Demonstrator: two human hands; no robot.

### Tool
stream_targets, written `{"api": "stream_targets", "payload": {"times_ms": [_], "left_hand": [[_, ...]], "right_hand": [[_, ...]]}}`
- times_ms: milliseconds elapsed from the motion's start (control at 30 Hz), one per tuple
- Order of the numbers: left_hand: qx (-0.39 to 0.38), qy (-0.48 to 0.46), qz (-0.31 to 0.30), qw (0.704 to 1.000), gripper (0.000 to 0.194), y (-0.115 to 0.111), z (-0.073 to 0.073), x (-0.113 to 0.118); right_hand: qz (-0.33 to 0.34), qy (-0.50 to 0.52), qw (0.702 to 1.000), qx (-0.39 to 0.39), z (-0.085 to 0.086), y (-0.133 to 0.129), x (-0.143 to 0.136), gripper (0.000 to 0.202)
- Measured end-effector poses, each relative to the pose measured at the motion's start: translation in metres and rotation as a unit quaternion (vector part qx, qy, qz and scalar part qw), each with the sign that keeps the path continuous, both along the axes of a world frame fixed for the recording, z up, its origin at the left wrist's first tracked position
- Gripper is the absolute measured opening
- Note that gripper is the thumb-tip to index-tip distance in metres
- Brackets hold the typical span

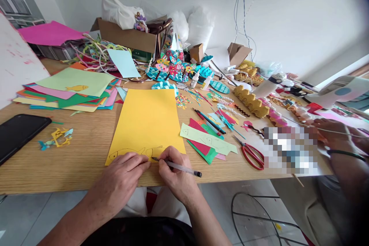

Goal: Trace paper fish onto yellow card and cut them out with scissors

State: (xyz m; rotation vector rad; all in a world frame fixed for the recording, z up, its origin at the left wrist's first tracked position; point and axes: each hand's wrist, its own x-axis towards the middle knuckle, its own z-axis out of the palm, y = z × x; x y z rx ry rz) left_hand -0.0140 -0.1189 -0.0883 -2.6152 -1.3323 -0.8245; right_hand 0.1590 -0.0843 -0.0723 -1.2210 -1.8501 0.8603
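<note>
A yellow sheet of paper [151,119] lies on the table in front of me, with fish outlines [123,153] drawn along its near edge. My left hand [123,175] rests on the sheet's lower left, fingers stretched out and pressing it down. In my right hand [177,171] is a clear-barrelled pen with a black cap end [186,168], its tip touching the paper by the second fish outline. Just right of the sheet, a pale green strip [209,140] with drawn fish lies over scraps of coloured paper.
Red-handled scissors [252,155] lie to the right, near a co-worker's hand [333,132]. At left are a black phone [21,136], paper offcuts [59,138] and a stack of coloured paper [75,84]. Glue bottles [194,80] and fish crafts [174,65] stand behind; a cardboard box [127,38] sits farther back.
</note>
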Motion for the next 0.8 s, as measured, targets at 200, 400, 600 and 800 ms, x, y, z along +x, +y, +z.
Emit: {"api": "stream_targets", "payload": {"times_ms": [200, 400, 600, 800], "left_hand": [[0.013, 0.013, 0.006, 1.000, 0.036, -0.0003, 0.0009, 0.0014], [0.010, 0.023, 0.008, 1.000, 0.037, -0.0021, -0.0011, 0.0009], [-0.018, 0.006, 0.009, 1.000, 0.036, -0.0034, -0.0068, 0.0003], [-0.027, -0.002, 0.015, 1.000, 0.036, -0.0039, -0.0066, -0.0005]], "right_hand": [[-0.018, 0.007, 1.000, 0.002, -0.0007, 0.0004, -0.0014, 0.008], [-0.014, 0.005, 1.000, 0.009, -0.0040, 0.0007, -0.0029, 0.009], [-0.023, -0.001, 1.000, 0.009, -0.0040, -0.0002, -0.0025, 0.008], [-0.024, -0.007, 1.000, 0.019, -0.0036, -0.0009, -0.0025, 0.008]]}}
